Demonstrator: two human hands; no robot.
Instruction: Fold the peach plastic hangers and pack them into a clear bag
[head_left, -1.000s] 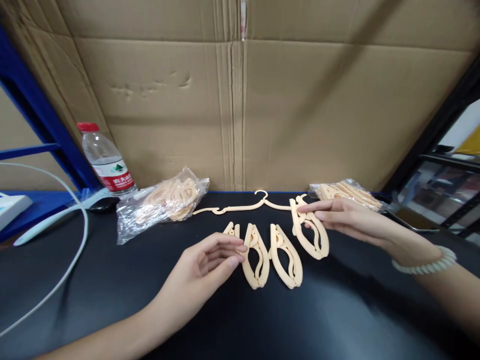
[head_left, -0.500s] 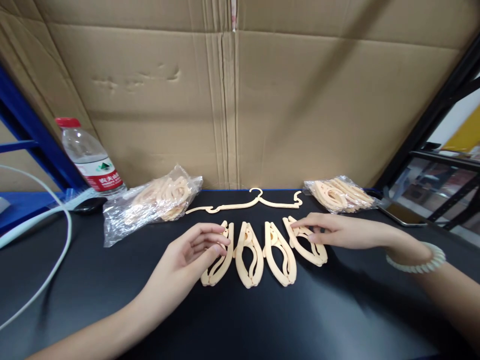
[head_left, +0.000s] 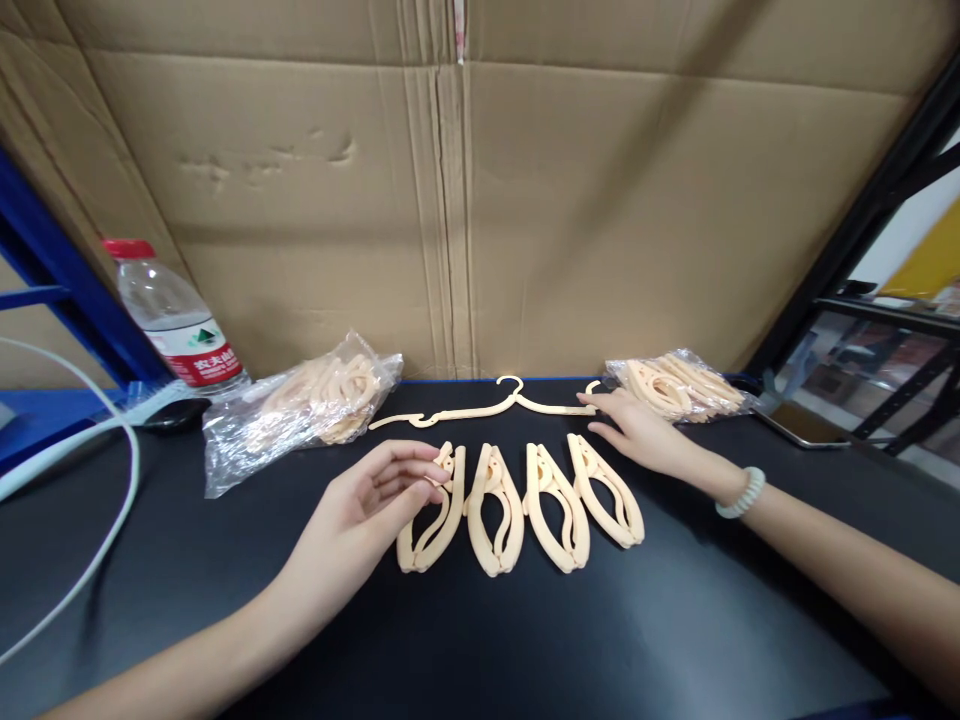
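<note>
Several folded beige folding hangers lie in a row on the black table. My left hand (head_left: 382, 493) hovers at the leftmost folded hanger (head_left: 450, 515), hiding part of it; its fingers are loosely bent, apart from the thumb, with nothing in them. Behind the row stretches an unfolded hanger (head_left: 480, 411), its hook toward the back. At that hanger's right end is my right hand (head_left: 637, 430), fingers and thumb apart. Whether its fingertips touch the hanger I cannot tell. The rightmost folded hanger (head_left: 609, 492) sits in front of my right hand, turned slightly outward.
Clear plastic bags of hangers lie at the back left (head_left: 307, 400) and back right (head_left: 671, 388). A red-capped water bottle (head_left: 184, 325), a black object (head_left: 176, 414) and a pale cable (head_left: 133, 470) are on the left. A phone (head_left: 802, 425) rests at right; a cardboard wall (head_left: 300, 200) stands behind.
My right hand has left the rightmost folded hanger and moved back to the unfolded hanger's right end. That folded hanger has shifted slightly toward the row. My left hand stays nearly in place.
</note>
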